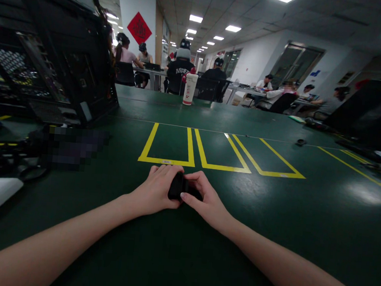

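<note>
two bare forearms point(78, 240), nearest in the head view, over a green desk point(180, 258). left hand point(158, 187): curled round a small black object point(175, 186). right hand point(207, 202): thumb and fingers pinching at its right side. object: between both hands, just short of the yellow tape point(191, 147); type hidden. risk, judged: uneven grip or sudden pull could let it slip onto the desk. writing: white lettering on black shirt point(177, 66), red print on white cup point(190, 89), character on red diamond sign point(139, 28), tape labels point(166, 162); none clearly legible.

The held object point(175, 186) looks matt, the tabletop point(290, 227) smooth and glossy.
</note>
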Demonstrator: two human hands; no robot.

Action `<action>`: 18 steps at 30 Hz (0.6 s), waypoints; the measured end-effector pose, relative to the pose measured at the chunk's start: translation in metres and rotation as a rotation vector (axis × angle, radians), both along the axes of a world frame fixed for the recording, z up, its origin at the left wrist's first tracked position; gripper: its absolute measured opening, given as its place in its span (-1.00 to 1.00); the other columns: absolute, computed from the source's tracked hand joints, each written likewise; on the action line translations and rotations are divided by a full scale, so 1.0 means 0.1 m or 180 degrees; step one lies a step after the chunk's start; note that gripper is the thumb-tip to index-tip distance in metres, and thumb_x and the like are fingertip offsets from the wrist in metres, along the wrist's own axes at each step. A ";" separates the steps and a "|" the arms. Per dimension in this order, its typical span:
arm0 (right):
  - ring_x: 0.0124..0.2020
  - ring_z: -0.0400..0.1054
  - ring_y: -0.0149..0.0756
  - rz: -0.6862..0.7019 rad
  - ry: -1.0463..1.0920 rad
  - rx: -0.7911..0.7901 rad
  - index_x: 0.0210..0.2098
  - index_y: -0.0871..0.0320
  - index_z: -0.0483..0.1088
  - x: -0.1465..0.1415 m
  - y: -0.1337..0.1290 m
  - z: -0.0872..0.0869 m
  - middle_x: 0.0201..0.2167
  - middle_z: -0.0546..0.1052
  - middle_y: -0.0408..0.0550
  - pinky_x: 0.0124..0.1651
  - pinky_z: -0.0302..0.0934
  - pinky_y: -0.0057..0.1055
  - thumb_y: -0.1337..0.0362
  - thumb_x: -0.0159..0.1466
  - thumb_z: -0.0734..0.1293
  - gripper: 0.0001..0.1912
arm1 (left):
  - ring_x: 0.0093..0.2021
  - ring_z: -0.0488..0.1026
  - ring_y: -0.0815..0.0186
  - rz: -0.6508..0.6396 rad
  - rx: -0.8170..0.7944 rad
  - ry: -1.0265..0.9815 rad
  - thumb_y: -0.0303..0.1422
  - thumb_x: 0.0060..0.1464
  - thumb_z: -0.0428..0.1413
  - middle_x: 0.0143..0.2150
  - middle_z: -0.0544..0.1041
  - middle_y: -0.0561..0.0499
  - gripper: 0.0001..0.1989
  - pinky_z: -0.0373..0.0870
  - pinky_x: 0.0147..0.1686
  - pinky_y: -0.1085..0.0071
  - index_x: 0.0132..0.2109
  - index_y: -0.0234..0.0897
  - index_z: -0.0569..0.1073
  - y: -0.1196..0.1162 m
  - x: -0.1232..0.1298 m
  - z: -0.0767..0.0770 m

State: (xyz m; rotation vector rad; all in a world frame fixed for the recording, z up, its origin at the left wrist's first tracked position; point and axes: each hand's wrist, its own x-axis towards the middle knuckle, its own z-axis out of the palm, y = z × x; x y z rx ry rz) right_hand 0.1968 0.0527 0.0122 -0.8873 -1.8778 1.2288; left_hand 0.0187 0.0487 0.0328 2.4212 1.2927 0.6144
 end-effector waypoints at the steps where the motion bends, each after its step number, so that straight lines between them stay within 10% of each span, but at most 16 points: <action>1: -0.10 0.26 -0.29 0.0004 0.0018 0.0007 -0.15 0.08 0.20 0.00 0.00 0.00 -0.18 0.32 -0.11 -0.01 0.18 -0.20 0.33 0.14 0.27 -0.73 | -0.05 0.27 0.13 -0.0004 0.0003 -0.0003 -0.29 -0.13 0.15 -0.06 0.32 -0.04 -0.50 0.15 -0.09 0.15 -0.02 -0.19 0.17 0.00 0.00 0.00; 18: -0.06 0.26 -0.27 0.0008 0.0101 -0.0086 -0.12 0.09 0.19 0.00 0.01 -0.03 -0.14 0.34 -0.06 0.02 0.16 -0.19 0.29 0.17 0.25 -0.72 | -0.05 0.28 0.12 0.0000 0.0025 -0.0001 -0.27 -0.13 0.15 -0.07 0.33 -0.04 -0.49 0.14 -0.09 0.14 -0.02 -0.19 0.16 0.01 0.01 -0.01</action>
